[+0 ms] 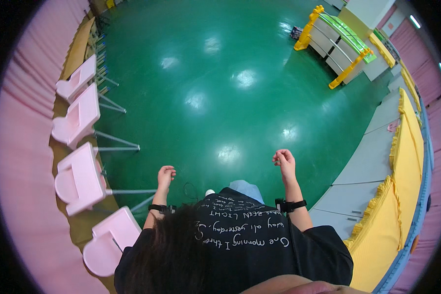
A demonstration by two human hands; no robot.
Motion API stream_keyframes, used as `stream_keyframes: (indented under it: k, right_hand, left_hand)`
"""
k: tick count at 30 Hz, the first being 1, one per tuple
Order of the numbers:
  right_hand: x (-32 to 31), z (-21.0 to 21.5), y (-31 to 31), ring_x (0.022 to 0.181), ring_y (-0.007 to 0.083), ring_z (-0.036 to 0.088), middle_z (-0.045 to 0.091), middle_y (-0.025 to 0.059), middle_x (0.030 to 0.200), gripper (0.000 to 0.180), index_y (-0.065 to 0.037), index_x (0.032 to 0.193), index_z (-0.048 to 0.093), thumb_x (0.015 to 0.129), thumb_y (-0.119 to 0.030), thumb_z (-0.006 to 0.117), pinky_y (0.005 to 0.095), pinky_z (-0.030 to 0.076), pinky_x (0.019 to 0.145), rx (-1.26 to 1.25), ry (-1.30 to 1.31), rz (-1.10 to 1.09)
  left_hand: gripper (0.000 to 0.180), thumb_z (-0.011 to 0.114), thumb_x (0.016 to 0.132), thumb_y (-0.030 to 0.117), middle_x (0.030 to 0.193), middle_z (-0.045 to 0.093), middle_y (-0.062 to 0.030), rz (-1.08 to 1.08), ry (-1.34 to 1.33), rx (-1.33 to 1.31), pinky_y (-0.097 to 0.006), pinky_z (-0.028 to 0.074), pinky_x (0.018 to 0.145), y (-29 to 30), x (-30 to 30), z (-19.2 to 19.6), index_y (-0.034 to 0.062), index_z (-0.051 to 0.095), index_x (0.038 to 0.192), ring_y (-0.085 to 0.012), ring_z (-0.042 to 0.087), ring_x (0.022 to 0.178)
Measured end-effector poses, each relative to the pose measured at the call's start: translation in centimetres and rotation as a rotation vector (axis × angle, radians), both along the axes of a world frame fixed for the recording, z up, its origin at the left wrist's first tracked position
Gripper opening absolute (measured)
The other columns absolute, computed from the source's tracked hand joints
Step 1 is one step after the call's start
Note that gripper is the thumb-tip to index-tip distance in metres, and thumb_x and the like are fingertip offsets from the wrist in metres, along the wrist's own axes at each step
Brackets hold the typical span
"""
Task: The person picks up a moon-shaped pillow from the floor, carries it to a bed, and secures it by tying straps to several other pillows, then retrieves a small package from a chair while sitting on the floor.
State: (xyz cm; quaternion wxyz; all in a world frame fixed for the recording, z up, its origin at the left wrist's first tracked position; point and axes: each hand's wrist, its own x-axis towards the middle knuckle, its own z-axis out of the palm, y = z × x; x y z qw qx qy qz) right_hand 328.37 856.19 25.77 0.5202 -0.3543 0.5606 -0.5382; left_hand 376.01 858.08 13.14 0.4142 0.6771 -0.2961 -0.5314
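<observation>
My left hand (166, 177) is held out over the green floor (230, 117), its fingers loosely bent and slightly apart, with nothing in it. The metal legs of a pink high chair (81, 179) are nearest to it. On the other side, my right hand (285, 163) is also raised above the floor; its fingers curl loosely inward and hold nothing. Neither hand touches anything. A black band with a small device (291, 206) circles my right wrist, and a similar band (160, 208) sits on the left one.
Several pink high chairs line the pink curtain (24, 147) at the left. Grey cabinets (353, 196) topped with yellow ruffled cloth (384, 240) run along the right. At the far right, a railing with yellow posts (349, 68) stands before a green-topped unit (335, 27).
</observation>
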Motion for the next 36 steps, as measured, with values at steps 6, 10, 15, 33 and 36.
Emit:
stream_keyframes:
  k: [6, 10, 15, 33, 36]
  right_hand:
    - [-6.8, -4.2, -7.7, 0.063, 0.0096, 0.056, 0.059, 0.0019, 0.073, 0.008, -0.008, 0.086, 0.054, 0.086, -0.015, 0.052, 0.0224, 0.042, 0.053, 0.118, 0.152, -0.27]
    - [-10.9, -4.8, -18.6, 0.06, 0.0089, 0.054, 0.057, 0.001, 0.07, 0.007, -0.008, 0.083, 0.053, 0.086, -0.014, 0.051, 0.022, 0.041, 0.05, 0.123, 0.157, -0.465]
    - [-11.5, -3.4, -33.0, 0.061, 0.0095, 0.054, 0.057, 0.0014, 0.07, 0.008, -0.008, 0.083, 0.053, 0.086, -0.015, 0.051, 0.0222, 0.041, 0.051, 0.112, 0.124, -0.369]
    - [-4.9, -1.7, -83.1, 0.067, 0.0104, 0.058, 0.059, 0.0019, 0.074, 0.01, -0.006, 0.088, 0.053, 0.088, -0.016, 0.051, 0.0216, 0.042, 0.056, -0.002, 0.318, 0.248]
    - [-3.9, 0.1, -90.7, 0.068, 0.0095, 0.057, 0.059, 0.0012, 0.074, 0.009, -0.006, 0.087, 0.053, 0.087, -0.015, 0.051, 0.0219, 0.041, 0.055, -0.04, 0.287, 0.221]
  left_hand:
    - [0.015, 0.044, 0.084, 0.008, 0.08, 0.06, -0.0021, -0.133, -0.025, 0.006, -0.021, 0.042, 0.056, -14.3, -5.7, -0.3, 0.0075, 0.055, 0.094, -0.0079, 0.055, 0.068]
    - [0.016, 0.042, 0.086, 0.007, 0.079, 0.06, -0.0038, -0.344, -0.144, -0.093, -0.024, 0.044, 0.061, -25.1, -8.1, -0.6, 0.0041, 0.055, 0.095, -0.0106, 0.055, 0.069]
    - [0.019, 0.042, 0.084, 0.006, 0.08, 0.06, -0.0049, -0.533, -0.277, -0.184, -0.026, 0.045, 0.065, -38.7, -10.7, 1.9, 0.0025, 0.054, 0.098, -0.0121, 0.056, 0.072]
    - [0.019, 0.04, 0.083, 0.006, 0.08, 0.06, -0.0022, 0.144, -0.051, -0.015, -0.023, 0.042, 0.056, -77.7, -5.2, -0.6, 0.0077, 0.055, 0.095, -0.009, 0.055, 0.066]
    - [0.016, 0.042, 0.083, 0.005, 0.079, 0.059, -0.0027, 0.019, -0.045, -0.038, -0.023, 0.042, 0.056, -87.5, -6.9, 0.2, 0.0077, 0.055, 0.093, -0.01, 0.055, 0.069]
